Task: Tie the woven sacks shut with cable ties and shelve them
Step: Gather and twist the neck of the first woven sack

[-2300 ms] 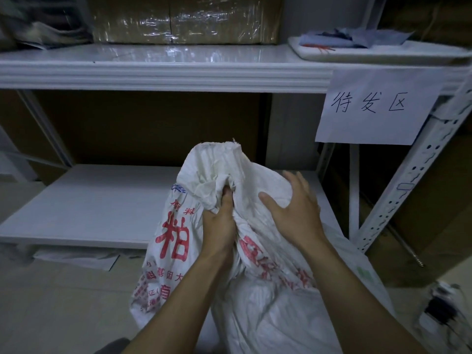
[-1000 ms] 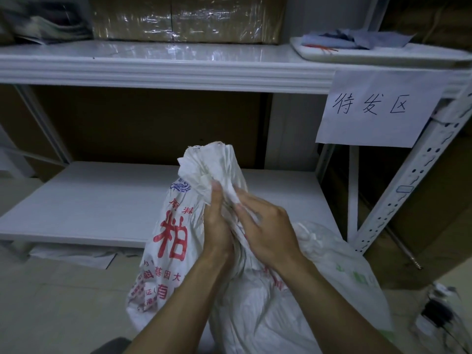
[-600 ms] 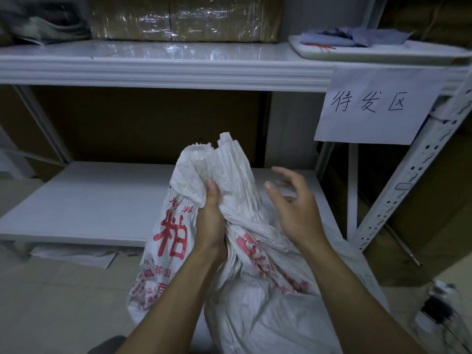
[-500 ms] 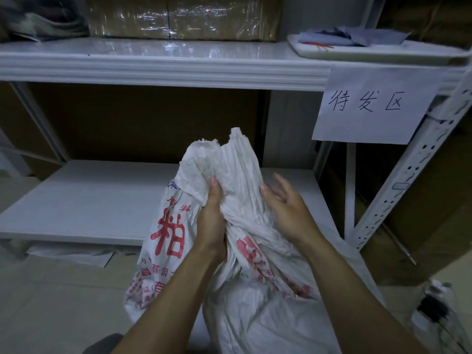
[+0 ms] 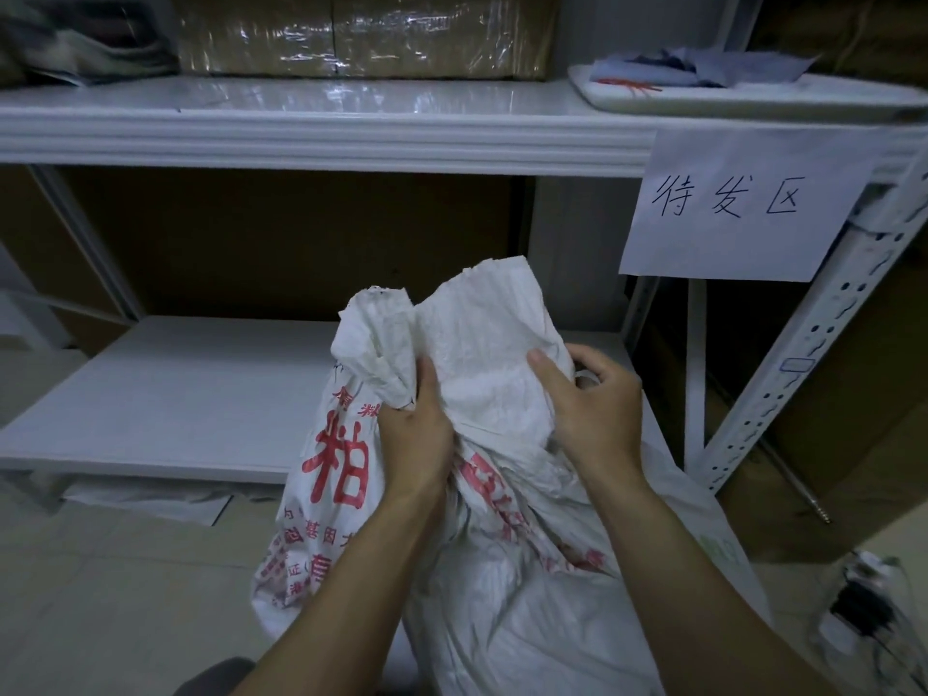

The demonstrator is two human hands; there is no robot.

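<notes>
Fingers [image 5: 426, 381] curled: left hand [image 5: 412, 434], right hand [image 5: 595, 419] gripping bunched, crinkled white woven sack [image 5: 482, 344] neck.

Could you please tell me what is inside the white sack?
Only crumpled fabric shows; the left hand and right hand grip the sack at its gathered mouth, so the contents are covered.

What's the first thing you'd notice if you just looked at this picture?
A big white woven sack with red writing sits right in the middle, in front of the lower shelf. The left hand and right hand grip its bunched top. Next comes the paper sign with handwritten characters, hanging from the upper shelf at the right.
</notes>
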